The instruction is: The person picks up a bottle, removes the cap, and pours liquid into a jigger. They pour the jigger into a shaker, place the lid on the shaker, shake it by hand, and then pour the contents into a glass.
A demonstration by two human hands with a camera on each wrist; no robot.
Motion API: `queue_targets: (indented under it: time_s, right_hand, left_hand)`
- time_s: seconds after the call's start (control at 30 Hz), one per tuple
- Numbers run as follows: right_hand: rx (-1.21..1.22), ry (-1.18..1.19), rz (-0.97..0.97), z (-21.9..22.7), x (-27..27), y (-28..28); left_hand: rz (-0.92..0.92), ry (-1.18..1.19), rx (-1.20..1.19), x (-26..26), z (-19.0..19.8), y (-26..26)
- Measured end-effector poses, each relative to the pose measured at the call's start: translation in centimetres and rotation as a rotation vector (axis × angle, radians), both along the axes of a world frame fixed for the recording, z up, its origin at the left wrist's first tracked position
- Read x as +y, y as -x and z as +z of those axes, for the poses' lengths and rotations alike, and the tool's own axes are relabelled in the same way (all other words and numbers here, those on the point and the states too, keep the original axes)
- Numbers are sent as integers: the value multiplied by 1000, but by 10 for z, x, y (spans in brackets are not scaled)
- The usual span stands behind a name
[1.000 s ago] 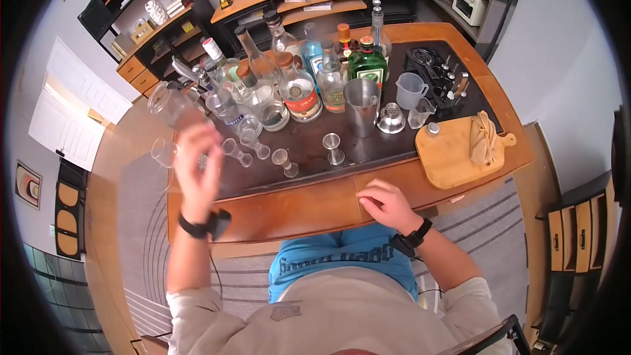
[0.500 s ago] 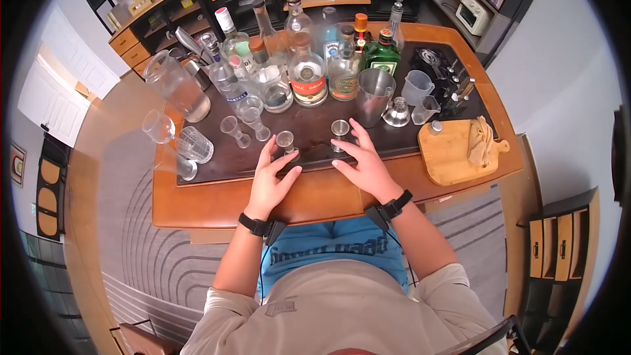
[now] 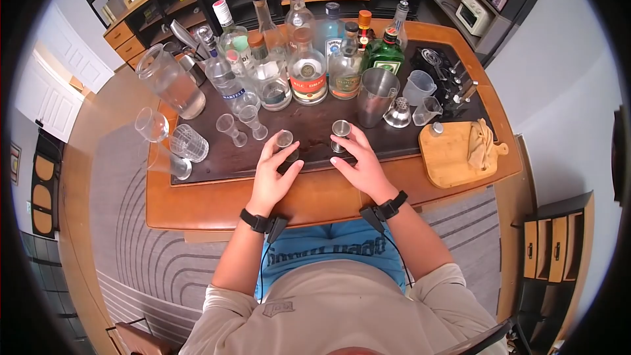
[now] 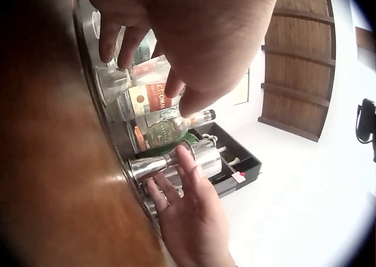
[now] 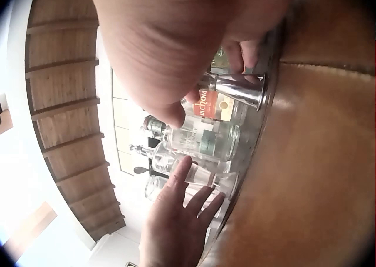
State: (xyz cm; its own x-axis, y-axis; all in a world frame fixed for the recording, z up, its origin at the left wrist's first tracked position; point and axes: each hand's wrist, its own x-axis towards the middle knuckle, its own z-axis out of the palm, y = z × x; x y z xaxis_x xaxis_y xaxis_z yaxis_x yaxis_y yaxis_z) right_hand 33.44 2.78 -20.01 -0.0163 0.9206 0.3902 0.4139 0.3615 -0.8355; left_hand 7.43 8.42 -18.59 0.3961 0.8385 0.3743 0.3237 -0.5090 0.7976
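Note:
In the head view, the left hand [image 3: 273,177] has its fingers spread around a small clear hourglass-shaped glass [image 3: 284,139] standing upright on the dark table mat. Opposite it, the right hand [image 3: 361,169] is beside an upright metal jigger [image 3: 340,129], its fingertips at the cup's side. Both thumbs point inward, apart from the cups. The left wrist view shows the right hand [image 4: 197,220] with extended fingers against the metal jigger [image 4: 150,167]. In the right wrist view, the left hand's [image 5: 176,220] fingers lie along the clear glass [image 5: 226,183]. Whether either cup is gripped is unclear.
Two more hourglass glasses [image 3: 229,129] stand left of the hands. Several bottles [image 3: 308,79], a metal shaker tin [image 3: 376,102] and a strainer top [image 3: 397,114] are behind. A pitcher [image 3: 172,85] and tumbler [image 3: 190,142] are left, a cutting board [image 3: 453,158] right.
The left hand has come down from the pitcher at the left to the small glass, and the right hand has moved forward to the metal jigger. Over the last half second both hands barely move.

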Motion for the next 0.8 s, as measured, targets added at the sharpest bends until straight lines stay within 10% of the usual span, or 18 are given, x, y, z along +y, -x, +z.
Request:
queue_targets:
  time_s: [0.8]
  right_hand:
    - [47, 135, -126, 103, -83, -102]
  left_hand:
    - [-220, 144, -130, 20, 78, -53]
